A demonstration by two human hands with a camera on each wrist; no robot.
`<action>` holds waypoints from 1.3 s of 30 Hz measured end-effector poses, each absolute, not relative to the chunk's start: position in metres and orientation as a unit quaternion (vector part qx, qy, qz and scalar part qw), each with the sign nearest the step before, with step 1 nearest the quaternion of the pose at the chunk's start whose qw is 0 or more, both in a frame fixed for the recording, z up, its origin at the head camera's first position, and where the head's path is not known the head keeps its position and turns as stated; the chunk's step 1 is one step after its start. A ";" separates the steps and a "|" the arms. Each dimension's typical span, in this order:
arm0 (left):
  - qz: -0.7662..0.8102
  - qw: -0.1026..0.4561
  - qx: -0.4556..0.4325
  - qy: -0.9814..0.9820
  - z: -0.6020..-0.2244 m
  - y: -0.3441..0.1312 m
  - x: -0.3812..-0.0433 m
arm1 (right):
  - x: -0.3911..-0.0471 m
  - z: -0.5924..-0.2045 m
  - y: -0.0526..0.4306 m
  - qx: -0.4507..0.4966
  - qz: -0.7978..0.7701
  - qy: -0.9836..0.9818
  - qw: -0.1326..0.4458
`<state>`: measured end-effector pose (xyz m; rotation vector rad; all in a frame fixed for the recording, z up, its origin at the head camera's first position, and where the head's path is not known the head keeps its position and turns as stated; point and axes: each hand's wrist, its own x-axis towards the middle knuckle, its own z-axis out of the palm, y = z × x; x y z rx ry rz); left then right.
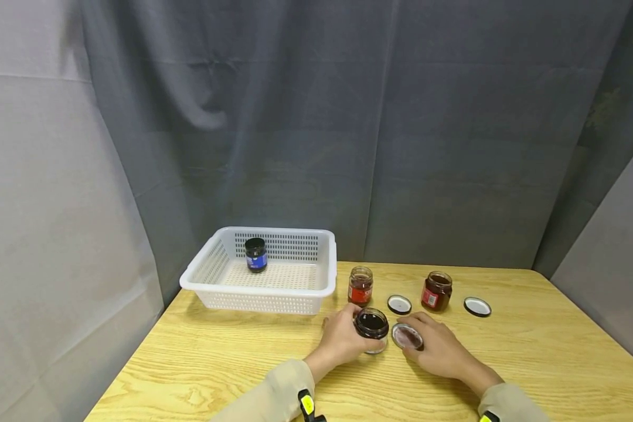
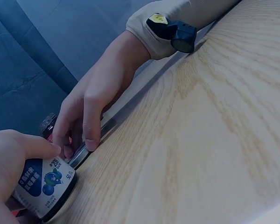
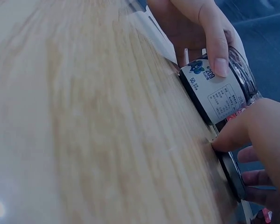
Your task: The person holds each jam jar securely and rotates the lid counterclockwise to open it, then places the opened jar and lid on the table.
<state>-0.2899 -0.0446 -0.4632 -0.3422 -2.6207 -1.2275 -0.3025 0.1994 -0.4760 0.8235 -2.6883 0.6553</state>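
Note:
My left hand [image 1: 343, 339] is wrapped around an open blueberry jam jar [image 1: 373, 329] standing upright on the table, its mouth uncovered and dark inside. In the right wrist view the jar's white label [image 3: 218, 91] with a blueberry picture shows, the thumb lying across it. Just right of that jar, my right hand [image 1: 436, 347] pinches a jar lid [image 1: 407, 337] by its rim, smeared inner side up. The lid [image 3: 232, 175] is down at the tabletop, apart from the jar. Part of my left hand [image 2: 9, 163] fills the lower-left corner of the left wrist view.
Behind the hands stand two open red-labelled jars, one jar [image 1: 360, 286] at the left and another jar [image 1: 436, 291] at the right. Each has an upturned lid to its right, a nearer lid [image 1: 399, 304] and a farther lid [image 1: 477, 306]. A white basket [image 1: 258, 302] holds a blue-labelled jar [image 1: 256, 255].

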 end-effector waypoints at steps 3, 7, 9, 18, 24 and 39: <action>-0.416 0.112 -0.115 -0.895 -0.464 -0.045 -0.290 | -0.302 -0.476 0.199 0.278 0.227 -0.926 0.118; -0.414 0.111 -0.117 -0.896 -0.464 -0.044 -0.289 | -0.301 -0.474 0.198 0.274 0.224 -0.928 0.114; -0.412 0.112 -0.121 -0.896 -0.463 -0.044 -0.289 | -0.301 -0.473 0.198 0.276 0.224 -0.927 0.118; -0.420 0.124 -0.135 -0.889 -0.464 -0.043 -0.284 | -0.298 -0.471 0.200 0.285 0.233 -0.920 0.134; -0.427 0.129 -0.158 -0.881 -0.460 -0.043 -0.282 | -0.298 -0.461 0.202 0.290 0.242 -0.915 0.142; -0.352 0.168 -0.220 -0.894 -0.439 -0.044 -0.265 | -0.294 -0.441 0.201 0.289 0.249 -0.908 0.174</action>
